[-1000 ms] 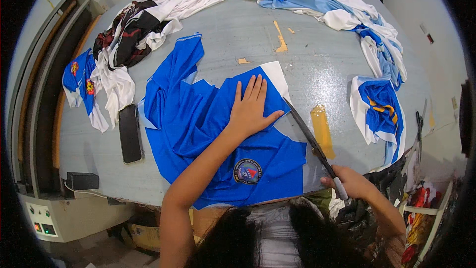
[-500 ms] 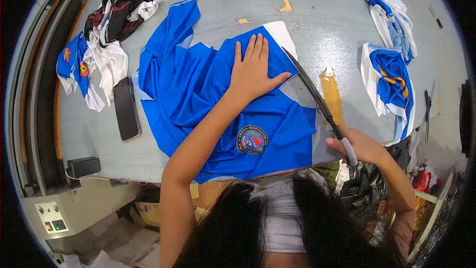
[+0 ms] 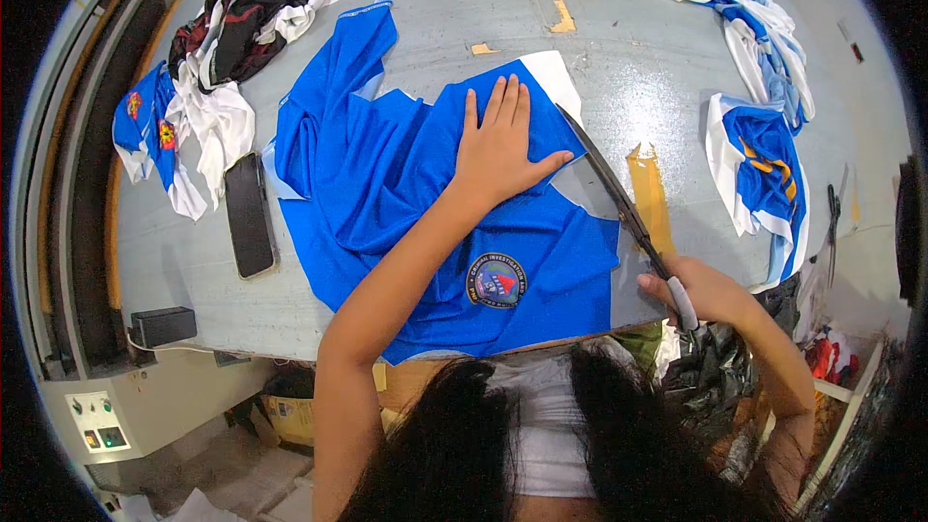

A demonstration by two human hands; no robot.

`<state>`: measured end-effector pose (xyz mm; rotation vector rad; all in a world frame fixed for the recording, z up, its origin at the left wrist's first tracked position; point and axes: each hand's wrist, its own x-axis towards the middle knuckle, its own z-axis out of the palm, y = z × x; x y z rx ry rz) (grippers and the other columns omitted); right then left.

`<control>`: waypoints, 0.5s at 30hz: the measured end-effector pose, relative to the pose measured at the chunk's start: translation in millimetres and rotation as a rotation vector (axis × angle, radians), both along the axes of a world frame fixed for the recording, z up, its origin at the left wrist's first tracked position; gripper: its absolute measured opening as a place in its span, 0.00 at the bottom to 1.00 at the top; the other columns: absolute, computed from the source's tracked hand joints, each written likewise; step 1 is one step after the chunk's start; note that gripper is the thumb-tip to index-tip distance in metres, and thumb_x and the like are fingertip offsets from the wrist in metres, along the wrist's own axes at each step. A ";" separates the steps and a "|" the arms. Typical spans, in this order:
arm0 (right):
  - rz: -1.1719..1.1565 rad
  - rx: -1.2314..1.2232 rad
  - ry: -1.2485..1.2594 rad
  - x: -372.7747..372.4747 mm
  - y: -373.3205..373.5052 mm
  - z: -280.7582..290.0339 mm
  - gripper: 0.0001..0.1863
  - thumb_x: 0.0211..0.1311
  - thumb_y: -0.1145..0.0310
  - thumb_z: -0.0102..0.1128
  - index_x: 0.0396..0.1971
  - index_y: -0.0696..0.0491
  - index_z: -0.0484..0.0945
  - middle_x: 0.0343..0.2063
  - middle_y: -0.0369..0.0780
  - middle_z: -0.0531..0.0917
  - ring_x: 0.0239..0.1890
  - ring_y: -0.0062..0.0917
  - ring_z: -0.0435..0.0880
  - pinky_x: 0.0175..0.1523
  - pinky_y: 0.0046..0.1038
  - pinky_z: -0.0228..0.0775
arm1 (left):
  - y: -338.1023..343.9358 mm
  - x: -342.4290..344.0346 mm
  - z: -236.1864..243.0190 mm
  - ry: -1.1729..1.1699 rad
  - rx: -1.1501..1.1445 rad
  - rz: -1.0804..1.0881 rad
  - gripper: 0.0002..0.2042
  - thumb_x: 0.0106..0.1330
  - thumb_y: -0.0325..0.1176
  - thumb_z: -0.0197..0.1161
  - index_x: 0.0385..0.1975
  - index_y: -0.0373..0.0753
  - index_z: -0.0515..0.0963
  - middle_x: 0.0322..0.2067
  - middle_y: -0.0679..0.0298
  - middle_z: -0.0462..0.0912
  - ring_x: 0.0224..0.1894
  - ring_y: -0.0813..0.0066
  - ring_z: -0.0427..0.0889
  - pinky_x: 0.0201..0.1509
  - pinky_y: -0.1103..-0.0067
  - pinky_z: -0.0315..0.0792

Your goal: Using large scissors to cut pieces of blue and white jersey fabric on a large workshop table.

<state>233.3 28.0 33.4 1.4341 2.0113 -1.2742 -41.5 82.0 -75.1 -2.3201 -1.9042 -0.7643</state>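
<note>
A blue fabric garment piece (image 3: 387, 184) lies rumpled on the grey table, with a round dark emblem (image 3: 497, 280) near its front edge and a white strip (image 3: 554, 77) at its upper right corner. My left hand (image 3: 501, 150) rests flat on the cloth, fingers spread and thumb out to the right. In my right hand (image 3: 704, 288) is a long pair of dark scissors (image 3: 619, 201), gripped by handles wrapped in grey. The blades look nearly closed, and their tip touches the cloth's right edge by the white strip.
A black phone (image 3: 250, 217) and a small black box (image 3: 162, 326) lie on the left. White and dark fabric (image 3: 246, 34) is heaped at the back left. Blue and white cloth pieces (image 3: 764, 159) line the right side. Yellowish worn patches (image 3: 650, 198) mark the grey table (image 3: 454, 10).
The whole view has shifted slightly, so everything sits a little lower and to the right. Hands, scissors and cloth keep nearly the same places relative to each other.
</note>
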 end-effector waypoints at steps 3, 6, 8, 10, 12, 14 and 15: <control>0.010 0.013 0.078 -12.7 6.6 9.6 0.31 0.59 0.43 0.47 0.36 0.64 0.69 0.22 0.51 0.77 0.27 0.40 0.78 0.35 0.37 0.67 | 0.4 0.4 -1.0 0.005 0.001 -0.001 0.48 0.52 0.67 0.49 0.58 0.24 0.58 0.60 0.46 0.58 0.67 0.59 0.50 0.67 0.55 0.35; 0.000 -0.098 -0.042 -24.9 12.3 14.0 0.33 0.59 0.42 0.46 0.38 0.64 0.68 0.24 0.51 0.77 0.29 0.38 0.79 0.36 0.37 0.67 | -0.6 0.2 0.3 0.033 -0.020 0.011 0.48 0.52 0.67 0.49 0.58 0.26 0.57 0.61 0.47 0.56 0.67 0.59 0.49 0.67 0.56 0.36; -0.003 -0.053 0.037 -28.1 12.0 16.8 0.33 0.60 0.41 0.45 0.38 0.64 0.68 0.24 0.52 0.77 0.30 0.41 0.78 0.37 0.37 0.67 | -1.4 0.3 1.5 0.051 -0.043 0.026 0.48 0.51 0.67 0.50 0.59 0.27 0.56 0.62 0.48 0.55 0.67 0.59 0.49 0.67 0.57 0.37; 0.025 0.014 0.047 -24.7 11.4 8.3 0.33 0.60 0.41 0.44 0.37 0.64 0.68 0.23 0.52 0.77 0.29 0.42 0.78 0.36 0.38 0.67 | -1.6 0.3 2.0 0.046 -0.046 0.017 0.48 0.52 0.67 0.50 0.59 0.27 0.56 0.62 0.48 0.54 0.67 0.60 0.48 0.67 0.57 0.37; 0.050 0.079 0.056 -19.6 9.3 -2.1 0.33 0.60 0.41 0.44 0.36 0.64 0.68 0.23 0.53 0.76 0.29 0.44 0.78 0.36 0.38 0.67 | -2.2 0.2 1.6 0.044 -0.050 0.019 0.48 0.52 0.67 0.50 0.59 0.27 0.56 0.62 0.48 0.54 0.67 0.60 0.48 0.67 0.57 0.37; 0.083 0.205 0.023 -15.7 7.7 -9.3 0.33 0.60 0.41 0.43 0.32 0.64 0.70 0.21 0.53 0.76 0.28 0.46 0.77 0.35 0.38 0.67 | -1.8 -0.5 2.1 0.044 -0.053 0.018 0.48 0.52 0.67 0.50 0.59 0.27 0.56 0.62 0.49 0.54 0.67 0.60 0.48 0.67 0.56 0.37; 0.083 0.204 0.023 -14.2 8.1 -12.4 0.33 0.60 0.41 0.43 0.32 0.64 0.70 0.21 0.53 0.76 0.28 0.46 0.77 0.35 0.38 0.67 | -1.9 -0.8 2.0 0.044 -0.054 0.018 0.48 0.51 0.67 0.50 0.59 0.27 0.55 0.63 0.49 0.54 0.67 0.60 0.48 0.67 0.56 0.37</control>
